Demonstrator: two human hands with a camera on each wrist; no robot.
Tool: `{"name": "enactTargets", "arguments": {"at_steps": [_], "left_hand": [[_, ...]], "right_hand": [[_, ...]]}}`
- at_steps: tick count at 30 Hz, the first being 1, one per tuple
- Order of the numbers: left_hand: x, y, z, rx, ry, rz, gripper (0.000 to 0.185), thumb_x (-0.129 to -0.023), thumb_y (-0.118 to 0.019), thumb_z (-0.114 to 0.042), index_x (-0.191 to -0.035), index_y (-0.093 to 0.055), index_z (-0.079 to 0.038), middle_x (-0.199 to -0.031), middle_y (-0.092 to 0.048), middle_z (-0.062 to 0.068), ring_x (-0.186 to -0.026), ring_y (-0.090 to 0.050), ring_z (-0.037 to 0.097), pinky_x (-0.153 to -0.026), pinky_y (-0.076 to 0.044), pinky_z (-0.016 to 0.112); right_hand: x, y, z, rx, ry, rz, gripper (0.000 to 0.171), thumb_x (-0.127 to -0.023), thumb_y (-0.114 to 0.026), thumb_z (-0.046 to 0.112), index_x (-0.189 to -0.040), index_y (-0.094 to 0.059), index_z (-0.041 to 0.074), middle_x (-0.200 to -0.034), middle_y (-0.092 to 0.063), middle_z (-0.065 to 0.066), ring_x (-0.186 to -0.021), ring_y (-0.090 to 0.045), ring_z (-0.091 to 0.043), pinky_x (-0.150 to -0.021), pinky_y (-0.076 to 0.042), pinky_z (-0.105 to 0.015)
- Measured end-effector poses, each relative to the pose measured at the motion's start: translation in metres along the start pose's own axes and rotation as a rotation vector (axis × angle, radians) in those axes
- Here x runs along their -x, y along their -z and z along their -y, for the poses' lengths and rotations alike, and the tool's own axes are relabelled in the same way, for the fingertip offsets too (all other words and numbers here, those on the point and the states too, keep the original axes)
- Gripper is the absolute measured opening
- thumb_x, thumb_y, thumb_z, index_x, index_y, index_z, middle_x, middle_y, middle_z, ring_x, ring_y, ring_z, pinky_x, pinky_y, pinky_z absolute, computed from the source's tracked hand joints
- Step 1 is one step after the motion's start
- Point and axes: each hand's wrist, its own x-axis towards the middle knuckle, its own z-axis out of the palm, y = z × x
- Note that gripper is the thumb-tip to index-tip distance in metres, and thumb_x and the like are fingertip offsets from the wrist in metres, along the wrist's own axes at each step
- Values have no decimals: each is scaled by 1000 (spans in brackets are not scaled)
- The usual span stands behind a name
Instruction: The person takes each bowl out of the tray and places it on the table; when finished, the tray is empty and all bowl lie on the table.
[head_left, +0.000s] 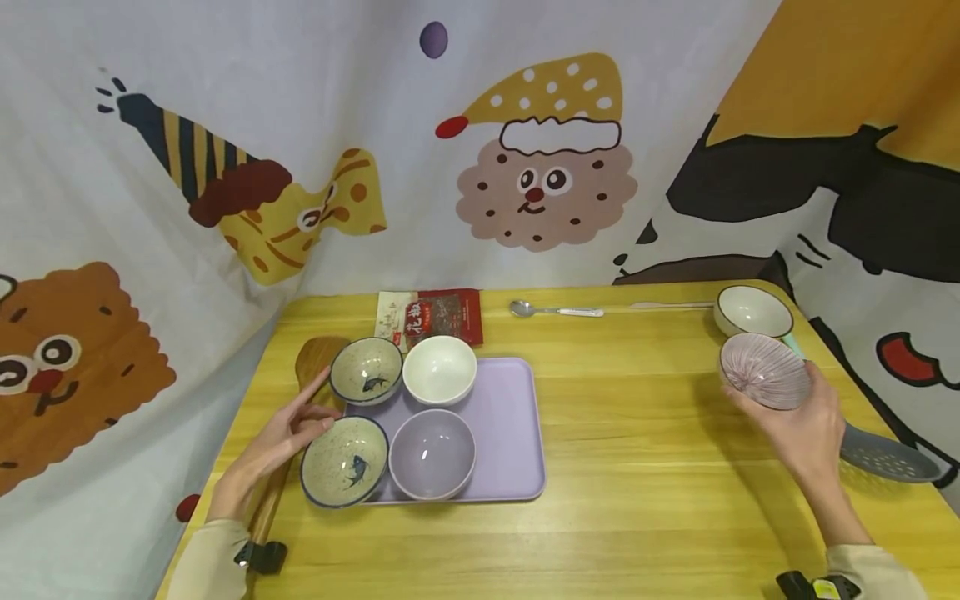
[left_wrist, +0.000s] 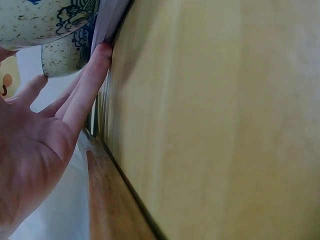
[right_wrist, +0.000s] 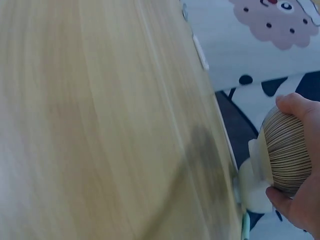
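Table (head_left: 637, 467), yellow wood-grain, fronted cartoon-print cloth (head_left: 420, 250); right hand (head_left: 810, 429) clamped striped purple bowl (head_left: 767, 371) near right edge; left hand (head_left: 277, 440), fingers apart.

A free stretch of tabletop (head_left: 630, 442) separates the lilac tray (head_left: 513, 425) from the raised striped bowl (head_left: 767, 372), while four bowls (head_left: 432, 454) obstruct the tray's left side.

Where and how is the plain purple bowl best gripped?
The purple bowl is probably best pinched at its right rim, from the right: it sits upright with bare tray there, while the front fish bowl crowds its left and the white bowl stands behind.
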Motion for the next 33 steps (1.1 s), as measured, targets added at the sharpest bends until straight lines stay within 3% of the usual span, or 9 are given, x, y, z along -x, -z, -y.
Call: {"name": "enactTargets", "arguments": {"at_steps": [6,12,18,22,29,33], "left_hand": [[9,0,0,-27,25,-24,79,-103,-58,-18,-165,-10,-26,-125,-67,26,-103,-69,8,-90,-50,20],[13,2,3,-31,38,-39,79,-103,-58,-19,-165,-10,-28,-125,-67,26,-104,-68,7,-90,-50,21],[0,0,4,-53,21,-19,78,-104,-58,-22,-165,-10,-28,-123,-69,21,-107,-67,9,-91,-51,23],[-7,-2,5,-11,28,0,79,-103,-58,-21,-165,-10,-29,-122,-69,22,-105,-68,12,-91,-51,24],[-6,1,6,28,-3,-4,80,-102,-58,-15,-165,-9,-22,-120,-68,27,-104,-68,8,-91,-51,22],[-1,3,6,28,4,-6,80,-103,-58,-16,-165,-9,-23,-121,-67,26,-106,-67,9,-92,-51,22]], "right_hand": [[-14,-2,-5,29,-39,70,118,-78,-84,42,-161,-13,-1,-162,-19,-35,-147,-20,-56,-115,-19,-72],[-24,-6,-12,68,-101,111,117,-80,-81,42,-159,-10,-6,-160,-18,-38,-146,-22,-57,-115,-22,-71],[-22,5,-25,73,-239,133,121,-81,-79,48,-160,-5,-4,-163,-13,-35,-148,-17,-55,-117,-20,-69],[-22,13,-31,91,-291,144,123,-81,-78,49,-160,-2,-6,-163,-7,-37,-149,-13,-55,-118,-18,-68],[-25,11,-26,106,-252,189,129,-81,-78,52,-158,7,-7,-159,-1,-41,-145,-12,-60,-116,-18,-72],[-21,9,-15,76,-197,154,132,-80,-80,50,-160,14,2,-161,7,-33,-147,-6,-57,-118,-13,-70]]}}
